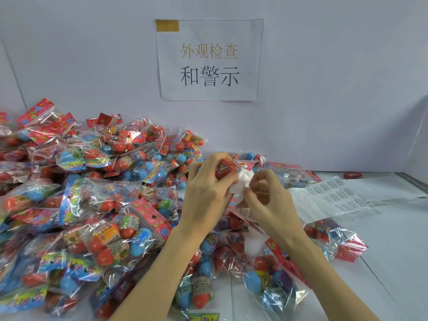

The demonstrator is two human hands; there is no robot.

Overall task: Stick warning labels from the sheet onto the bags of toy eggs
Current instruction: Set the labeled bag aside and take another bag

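Mid-frame: left hand [208, 181] grips bag of toy eggs [225, 169] — right hand [266, 198] pinches white label [242, 184] against it; label sheet [333, 198] right on desk [393, 239].

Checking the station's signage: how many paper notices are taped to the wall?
1. The single notice hangs on the back wall, centred above the pile of bags, with a strip of tan tape at its top left corner. None looks hidden.
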